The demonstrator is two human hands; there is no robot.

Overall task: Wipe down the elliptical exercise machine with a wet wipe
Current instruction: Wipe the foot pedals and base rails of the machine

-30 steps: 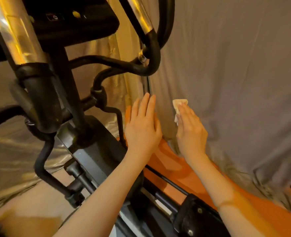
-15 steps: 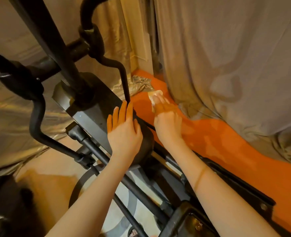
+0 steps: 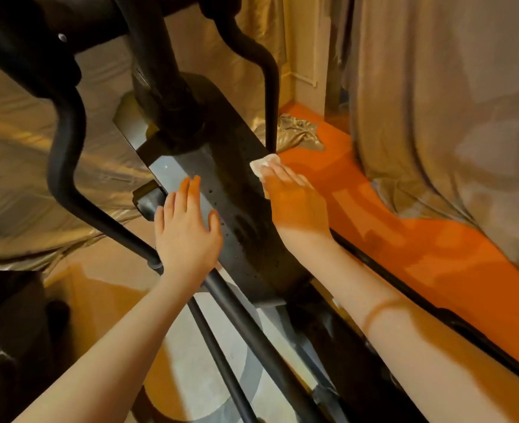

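Elliptical (image 3: 237, 209) on orange floor (image 3: 435, 245)

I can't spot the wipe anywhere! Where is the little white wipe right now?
In the head view, the small white wet wipe sits under the right hand's fingertips, pressed on the right edge of the elliptical's black housing, beside the orange floor.

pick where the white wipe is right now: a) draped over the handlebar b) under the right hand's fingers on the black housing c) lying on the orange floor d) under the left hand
b: the wipe peeks out from under the right hand, whose fingers press it on the black housing; the left hand lies flat with no wipe.
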